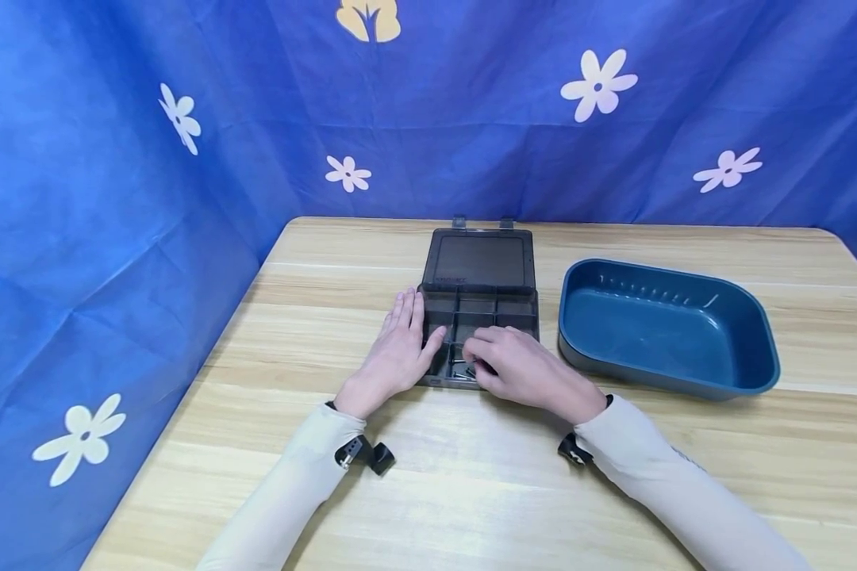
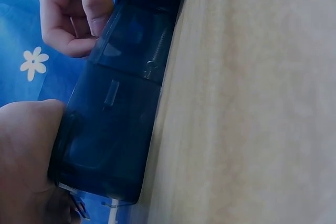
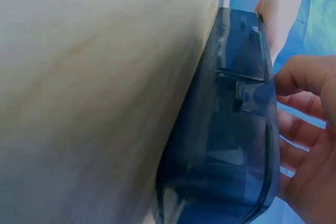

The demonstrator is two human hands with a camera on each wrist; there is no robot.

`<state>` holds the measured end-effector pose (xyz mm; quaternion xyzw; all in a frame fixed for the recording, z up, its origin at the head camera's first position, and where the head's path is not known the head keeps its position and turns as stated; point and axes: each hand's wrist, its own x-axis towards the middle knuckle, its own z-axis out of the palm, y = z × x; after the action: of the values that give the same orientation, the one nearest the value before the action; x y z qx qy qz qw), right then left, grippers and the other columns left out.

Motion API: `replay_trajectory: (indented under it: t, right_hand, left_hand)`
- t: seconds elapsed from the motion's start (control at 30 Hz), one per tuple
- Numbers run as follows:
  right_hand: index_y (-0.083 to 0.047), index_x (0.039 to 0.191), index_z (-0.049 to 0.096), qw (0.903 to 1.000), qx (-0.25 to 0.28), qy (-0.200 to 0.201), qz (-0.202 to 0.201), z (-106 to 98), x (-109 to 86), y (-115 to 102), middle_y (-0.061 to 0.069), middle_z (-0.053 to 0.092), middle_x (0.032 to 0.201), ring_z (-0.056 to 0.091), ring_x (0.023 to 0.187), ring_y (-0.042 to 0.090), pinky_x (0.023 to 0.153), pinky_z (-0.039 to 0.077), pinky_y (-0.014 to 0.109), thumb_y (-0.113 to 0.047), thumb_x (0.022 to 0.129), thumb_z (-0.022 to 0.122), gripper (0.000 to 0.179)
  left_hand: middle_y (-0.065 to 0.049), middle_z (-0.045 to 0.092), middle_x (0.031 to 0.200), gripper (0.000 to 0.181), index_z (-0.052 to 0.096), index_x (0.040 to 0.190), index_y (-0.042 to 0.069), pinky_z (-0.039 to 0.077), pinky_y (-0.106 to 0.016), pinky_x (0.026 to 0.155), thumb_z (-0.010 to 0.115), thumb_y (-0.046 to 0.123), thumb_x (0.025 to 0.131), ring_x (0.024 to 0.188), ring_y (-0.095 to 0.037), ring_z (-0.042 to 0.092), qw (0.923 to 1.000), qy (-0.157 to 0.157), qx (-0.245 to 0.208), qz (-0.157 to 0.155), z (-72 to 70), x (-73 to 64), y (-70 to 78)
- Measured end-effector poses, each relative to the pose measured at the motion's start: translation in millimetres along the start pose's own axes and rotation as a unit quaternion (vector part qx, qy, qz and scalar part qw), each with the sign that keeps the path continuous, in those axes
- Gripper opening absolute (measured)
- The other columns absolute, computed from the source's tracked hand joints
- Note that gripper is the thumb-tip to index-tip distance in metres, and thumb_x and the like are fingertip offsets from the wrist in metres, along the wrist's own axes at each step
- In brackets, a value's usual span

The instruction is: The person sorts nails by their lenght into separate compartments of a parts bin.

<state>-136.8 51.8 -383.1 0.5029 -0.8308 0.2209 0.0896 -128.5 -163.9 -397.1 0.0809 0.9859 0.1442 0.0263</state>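
A dark see-through compartment box (image 1: 439, 383) lies on the table with its lid (image 1: 480, 260) folded back. My left hand (image 1: 394, 350) rests along the box's left side, fingers straight and thumb over the left compartments. Bent fingers of my right hand (image 1: 517, 365) reach into the front compartments; I cannot tell whether they pinch anything. Small metal pieces (image 1: 463, 373) lie in the front middle compartment beside those fingers. Through the box wall, the left wrist view shows a thin ridged piece (image 2: 159, 48). In the right wrist view, the right fingers (image 3: 296, 129) bend over the rim.
To the right of the box stands a deep blue plastic basin (image 1: 657, 333) with nothing visible inside. The wood-grain table (image 1: 443, 492) ends at the back before a blue cloth (image 1: 471, 103) with flower prints, which also hangs along the left.
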Motion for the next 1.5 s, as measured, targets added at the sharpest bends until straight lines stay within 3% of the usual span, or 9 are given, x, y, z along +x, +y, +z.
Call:
replay_trajectory:
  t: [0.37, 0.7, 0.97, 1.2, 1.4, 1.5]
  right_hand:
    - [-0.010, 0.087, 0.067, 0.9994, 0.032, 0.012, 0.009, -1, -8.8, 2, -0.005, 0.058, 0.084, 0.052, 0.073, 0.009, 0.065, 0.049, 0.027, -0.005, 0.085, 0.064, 0.007]
    - [-0.008, 0.097, 0.068, 0.9967, 0.078, 0.011, 0.023, -5, -16.5, 5, -0.003, 0.064, 0.096, 0.059, 0.086, 0.011, 0.080, 0.053, 0.030, -0.004, 0.088, 0.061, 0.012]
    - [-0.007, 0.102, 0.068, 0.9947, 0.099, 0.015, 0.024, -9, -21.5, 9, -0.002, 0.066, 0.101, 0.062, 0.090, 0.010, 0.080, 0.054, 0.030, -0.003, 0.089, 0.061, 0.015]
    - [-0.007, 0.102, 0.069, 0.9970, 0.066, 0.028, 0.030, -20, -25.0, 14, 0.001, 0.067, 0.102, 0.063, 0.094, 0.013, 0.081, 0.054, 0.033, -0.004, 0.089, 0.061, 0.016]
    - [-0.006, 0.104, 0.068, 0.9979, 0.031, 0.034, 0.046, -37, -31.3, 25, 0.003, 0.068, 0.103, 0.061, 0.083, 0.014, 0.074, 0.053, 0.033, -0.003, 0.088, 0.061, 0.018]
    - [-0.005, 0.105, 0.068, 0.9972, 0.016, 0.044, 0.058, -47, -35.7, 32, 0.005, 0.068, 0.104, 0.062, 0.085, 0.018, 0.076, 0.052, 0.036, -0.004, 0.088, 0.060, 0.018]
  left_hand:
    - [-0.023, 0.002, 0.159, 0.075, 0.005, 0.152, -0.005, 0.010, -0.049, 0.118, 0.026, 0.048, 0.103, 0.146, -0.038, -0.001, 1.0000, 0.004, -0.006, -0.001, -1.0, 0.2, 1.1]
    - [-0.024, 0.004, 0.159, 0.076, 0.006, 0.152, -0.005, 0.011, -0.049, 0.117, 0.027, 0.049, 0.103, 0.146, -0.039, 0.000, 1.0000, 0.007, -0.005, 0.000, -2.4, 0.4, 0.0]
    - [-0.025, 0.006, 0.158, 0.074, 0.009, 0.152, -0.006, 0.012, -0.050, 0.117, 0.030, 0.047, 0.103, 0.146, -0.040, 0.003, 0.9998, 0.005, -0.015, 0.009, -3.7, 0.8, -0.6]
    - [-0.025, 0.003, 0.159, 0.072, 0.010, 0.153, -0.002, 0.012, -0.054, 0.116, 0.029, 0.046, 0.104, 0.145, -0.041, 0.000, 0.9995, -0.008, -0.020, 0.024, -11.5, 3.8, -2.5]
    - [-0.026, 0.004, 0.158, 0.068, 0.014, 0.153, -0.002, 0.011, -0.055, 0.116, 0.029, 0.044, 0.104, 0.145, -0.043, -0.001, 0.9994, 0.004, -0.009, 0.033, -21.2, 4.5, -4.2]
    - [-0.027, 0.006, 0.158, 0.067, 0.017, 0.152, -0.003, 0.012, -0.058, 0.115, 0.031, 0.043, 0.104, 0.144, -0.045, 0.000, 0.9993, 0.015, -0.005, 0.034, -26.7, 3.3, -7.6]
